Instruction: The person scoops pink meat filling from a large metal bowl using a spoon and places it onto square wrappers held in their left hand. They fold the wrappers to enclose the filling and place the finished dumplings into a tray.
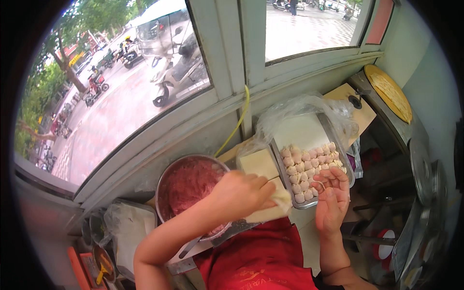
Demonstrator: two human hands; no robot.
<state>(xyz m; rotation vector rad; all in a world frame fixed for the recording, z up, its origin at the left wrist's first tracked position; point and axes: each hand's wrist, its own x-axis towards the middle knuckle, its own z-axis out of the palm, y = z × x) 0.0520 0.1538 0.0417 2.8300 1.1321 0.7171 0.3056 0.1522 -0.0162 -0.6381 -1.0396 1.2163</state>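
My left hand (242,191) pinches a pale, folded dough wrapper (282,199) above a stack of square wrappers (258,163). Palm up, my right hand (331,203) is beside the near right corner of a metal tray (308,205), its fingers loosely curled and apart; no item shows clearly in it. Rows of small filled wontons (308,165) lie in the tray, with a bare white surface behind them. A metal bowl of pink minced meat (188,185) is to the left, partly hidden by my left forearm.
Clear plastic film (301,105) lies bunched at the tray's back. A plastic-covered container (132,224) stands left of the bowl. Windows (224,47) border the work surface, a yellow hose (237,125) hanging before them. Flatbread on a yellow round board (389,94) rests at the back right.
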